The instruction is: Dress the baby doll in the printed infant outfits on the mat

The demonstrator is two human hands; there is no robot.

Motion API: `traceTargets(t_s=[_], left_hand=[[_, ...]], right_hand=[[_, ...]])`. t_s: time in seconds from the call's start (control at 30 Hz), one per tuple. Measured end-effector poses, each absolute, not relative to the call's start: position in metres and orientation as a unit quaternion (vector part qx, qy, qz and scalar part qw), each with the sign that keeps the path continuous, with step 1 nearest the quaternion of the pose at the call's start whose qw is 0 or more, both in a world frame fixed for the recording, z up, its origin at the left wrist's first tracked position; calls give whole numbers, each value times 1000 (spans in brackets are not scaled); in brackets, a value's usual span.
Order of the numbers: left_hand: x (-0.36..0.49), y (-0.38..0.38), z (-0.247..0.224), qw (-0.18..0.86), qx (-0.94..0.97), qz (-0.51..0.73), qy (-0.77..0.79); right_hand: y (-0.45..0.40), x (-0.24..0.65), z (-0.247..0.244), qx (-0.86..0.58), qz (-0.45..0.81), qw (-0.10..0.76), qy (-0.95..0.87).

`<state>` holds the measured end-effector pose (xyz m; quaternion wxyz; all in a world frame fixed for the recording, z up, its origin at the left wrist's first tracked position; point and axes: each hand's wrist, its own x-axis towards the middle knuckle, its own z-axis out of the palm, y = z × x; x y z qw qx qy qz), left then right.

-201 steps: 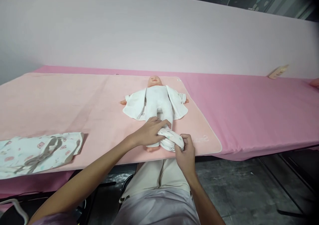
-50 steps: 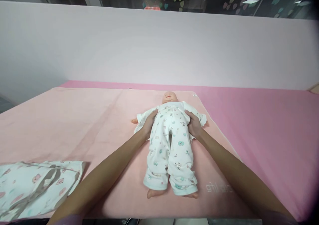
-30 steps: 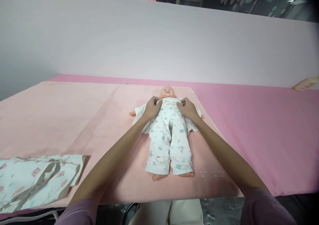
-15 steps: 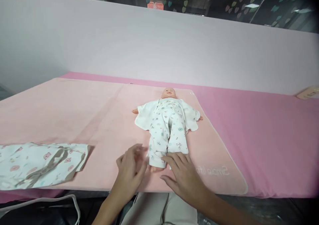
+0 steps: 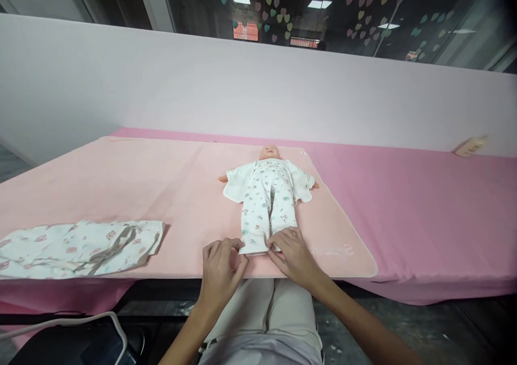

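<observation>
A baby doll lies on its back on the peach mat, arms spread, in a white printed top. White baby trousers with small prints cover its front and legs. At the cuff of the trouser leg on the left, my left hand pinches the outer corner. My right hand pinches the inner corner of that same cuff and partly covers the other leg's end. The doll's feet are out of sight under the cloth and my hand.
Folded white printed cloth lies at the mat's left front. The peach mat rests on a pink sheet. A small bottle lies by the white partition. A white cable hangs below the table's front edge.
Both hands have closed on the cuff of the left-side trouser leg. That cuff is now stretched flat over the foot that showed before. The camera view has shifted.
</observation>
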<state>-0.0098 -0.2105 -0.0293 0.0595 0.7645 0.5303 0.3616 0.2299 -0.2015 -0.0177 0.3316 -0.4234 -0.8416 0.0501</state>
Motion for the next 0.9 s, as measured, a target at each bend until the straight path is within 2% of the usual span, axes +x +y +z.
traceTargets(t_s=[0.13,0.3,0.4,0.53,0.67,0.9], left_hand=[[-11,-220,-29,12,785,349,512],[-3,-230,-25,22,794,335,507],[16,-230,-20,23,815,335,472],[52,-217,-13,13,842,282,459],[66,-203,-12,-6,854,258,451],[51,-204,-12,33,859,311,405]], right_hand=[[-216,239,-15,-439,17,342,-830],[-232,263,-31,-505,-17,381,-774],[-236,279,-44,-549,21,419,-723],[-235,289,-51,-585,91,403,-698],[-234,288,-48,-601,102,389,-691],[-244,284,-44,-591,54,438,-675]])
